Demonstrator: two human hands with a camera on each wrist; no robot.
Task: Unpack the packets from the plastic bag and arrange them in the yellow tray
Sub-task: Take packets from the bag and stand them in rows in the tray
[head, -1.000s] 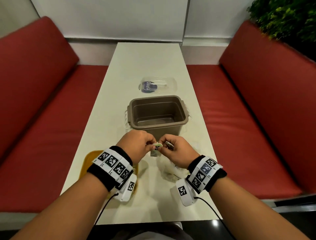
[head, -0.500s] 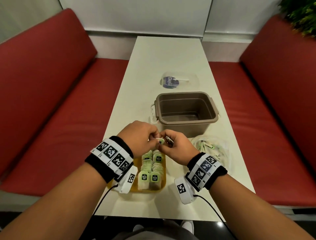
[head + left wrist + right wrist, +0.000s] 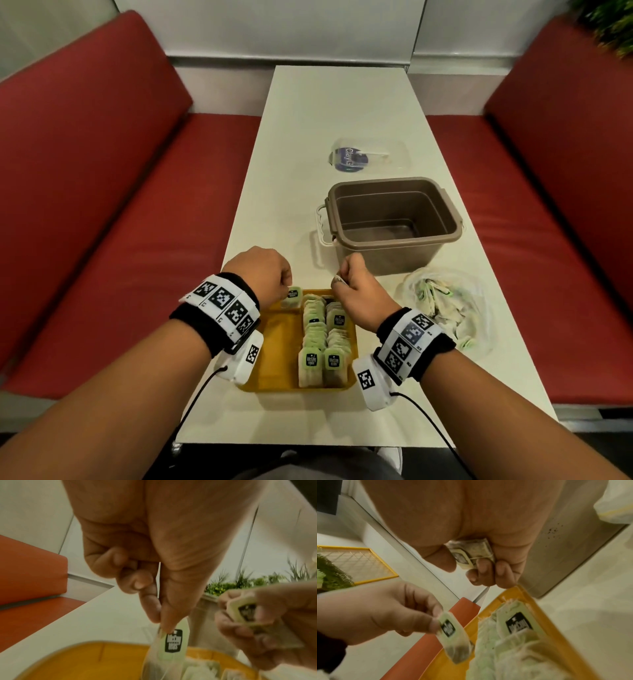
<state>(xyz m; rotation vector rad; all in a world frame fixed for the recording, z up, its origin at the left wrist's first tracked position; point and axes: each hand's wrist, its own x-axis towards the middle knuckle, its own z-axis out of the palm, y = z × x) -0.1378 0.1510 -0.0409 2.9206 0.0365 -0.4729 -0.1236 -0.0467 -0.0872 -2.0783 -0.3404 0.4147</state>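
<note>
head view: left hand (image 3: 263,274) pinches packet (image 3: 293,296) over yellow tray (image 3: 279,346) far edge, right hand (image 3: 356,291) curled round spare packets (image 3: 471,553). thin pinch, could flop sideways, wreck rows. plastic bag (image 3: 442,301) half full.

The yellow tray (image 3: 274,346) kept a bare strip along its left side, wide enough for a hand to come down, while two rows of packets (image 3: 325,337) filled its right half. Over the tray's far edge the left hand (image 3: 262,274) with its pinched packet (image 3: 293,296) and the right hand (image 3: 359,291) stood apart, leaving a gap between them. Just beyond that gap the brown bin (image 3: 394,222) blocked any straight reach forward. The plastic bag (image 3: 442,308) lay just right of the tray, touching the bin's near wall. Past the bin, a clear lid (image 3: 368,157) lay on the white table (image 3: 335,102), with open surface around it.
</note>
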